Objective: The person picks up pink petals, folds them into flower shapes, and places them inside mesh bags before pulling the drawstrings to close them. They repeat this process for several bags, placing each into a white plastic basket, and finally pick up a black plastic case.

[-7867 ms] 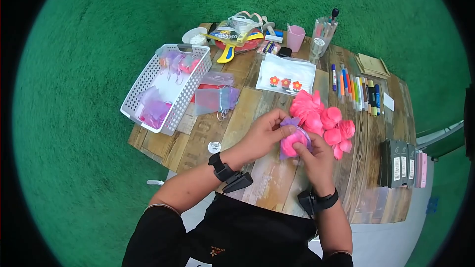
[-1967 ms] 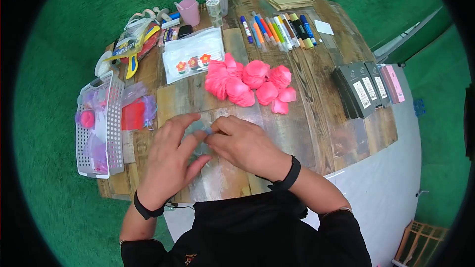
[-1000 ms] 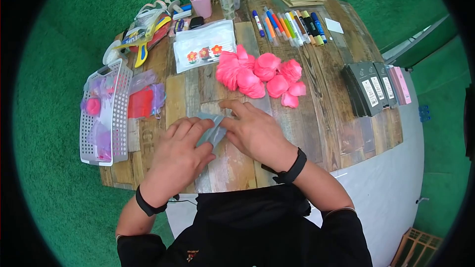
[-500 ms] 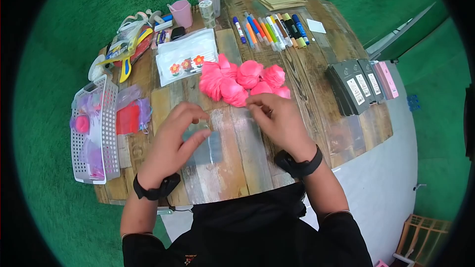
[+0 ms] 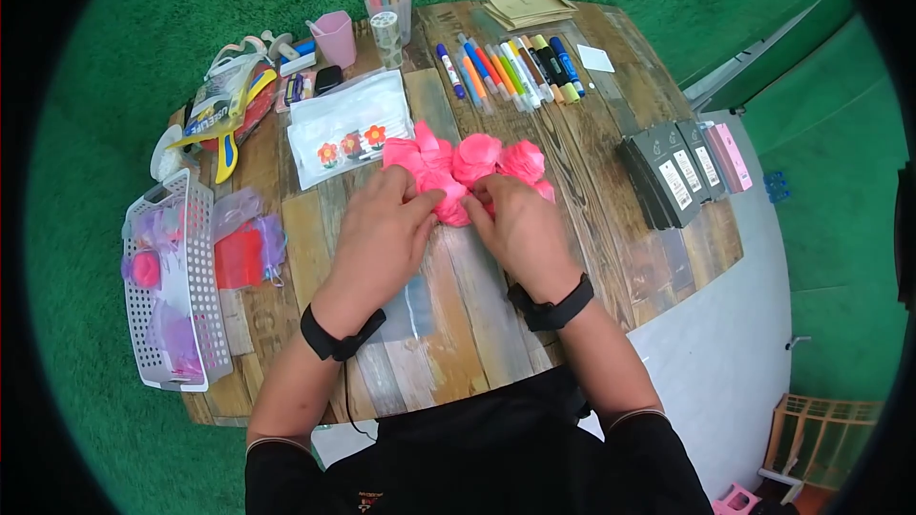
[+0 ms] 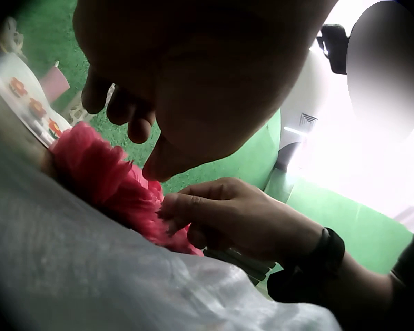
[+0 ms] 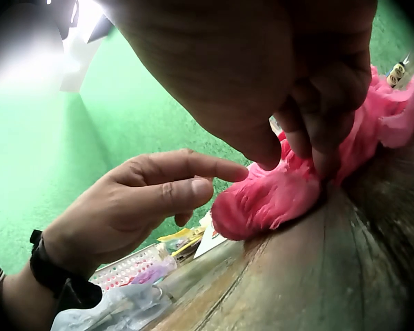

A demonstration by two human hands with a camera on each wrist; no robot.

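Pink fabric petals (image 5: 477, 160) lie in several stacks in the middle of the wooden table. My right hand (image 5: 530, 234) is at the near side of the pile; its thumb and fingers pinch petals (image 7: 269, 203) in the right wrist view. From the other side my left hand (image 5: 377, 229) touches the same stack, index finger nearly straight and thumb beneath it. A pale grey-blue organza bag (image 5: 412, 313) lies flat on the table near my left wrist, partly covered by it. That sheer bag fills the foreground of the left wrist view.
A white perforated basket (image 5: 210, 305) with purple pouches stands at left, beside red and purple organza bags (image 5: 239, 256). Behind the petals lies a white flower-print pouch (image 5: 348, 119). Markers (image 5: 515, 72) line the back; dark boxes (image 5: 668, 172) stand at right.
Earlier both hands held a filled purple pouch, then handled the grey-blue bag. The bag now lies on the table, and both hands have moved forward onto the petals.
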